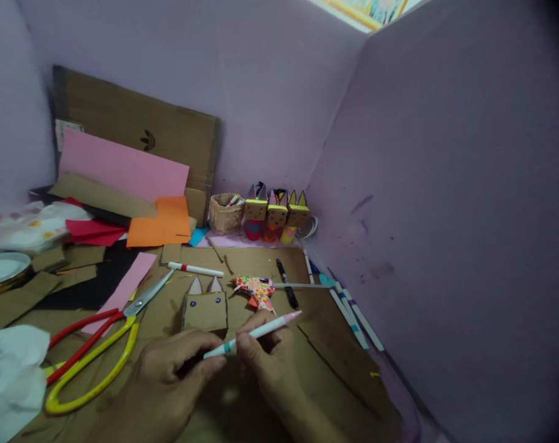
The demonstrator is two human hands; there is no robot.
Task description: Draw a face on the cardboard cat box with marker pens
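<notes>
A white felt-tip marker (265, 328) with a pink end and a teal band lies slantwise between my hands. My right hand (273, 357) is closed around its middle, thumb and fingers pinching the barrel. My left hand (180, 369) is closed at the banded end, thumb below and forefinger above. Just behind my left hand stands a cardboard cat head (204, 311) with pointed ears and two dark eyes; its lower part is hidden. Beyond my right hand lies a flower-patterned glue gun (256, 289) with a glue stick protruding. A black marker (287, 283) lies near it.
Large scissors (132, 323) with red and yellow handles lie open at left. Behind are coloured paper (122, 163), a woven basket (226, 215) and three cat-headed figures (277, 215). Several white markers (356, 314) line the right wall. A cardboard sheet (325, 394) covers the work surface.
</notes>
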